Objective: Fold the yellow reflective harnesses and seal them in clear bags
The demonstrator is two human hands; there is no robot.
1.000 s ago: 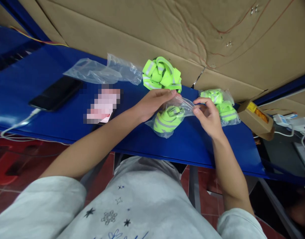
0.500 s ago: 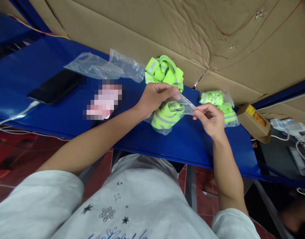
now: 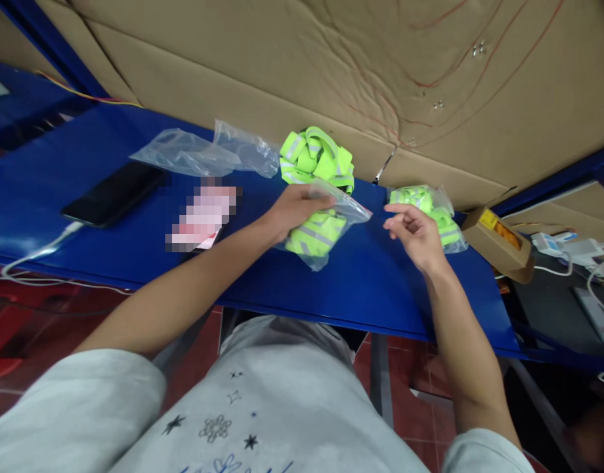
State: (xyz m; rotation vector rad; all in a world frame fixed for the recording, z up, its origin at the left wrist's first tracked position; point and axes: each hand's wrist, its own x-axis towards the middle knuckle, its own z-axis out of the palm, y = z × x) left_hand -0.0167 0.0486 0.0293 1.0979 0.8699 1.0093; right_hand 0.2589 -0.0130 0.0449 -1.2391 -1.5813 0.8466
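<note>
My left hand [image 3: 298, 207] grips the top edge of a clear zip-lock bag [image 3: 352, 209] between thumb and fingers. Inside the bag lies a folded neon-yellow reflective strap [image 3: 318, 235] with grey bands. To the right, my right hand [image 3: 411, 230] is apart from the bag, its fingers loosely curled but separated, with nothing in it. Behind the left hand sits a loose heap of the same neon-yellow straps [image 3: 319, 157]. Past the right hand lie filled bags of straps [image 3: 442, 220].
Empty clear bags [image 3: 186, 152] lie at the back left of the blue table [image 3: 375, 289]. A black phone [image 3: 112, 194] with a white cable and a pixelated pink item [image 3: 203, 213] are nearer. At the right stand a cardboard box [image 3: 499, 243] and white chargers [image 3: 558, 246].
My right hand has let go of the bag's right corner and moved a little away from it. The left hand still holds the bag. The view has shifted slightly.
</note>
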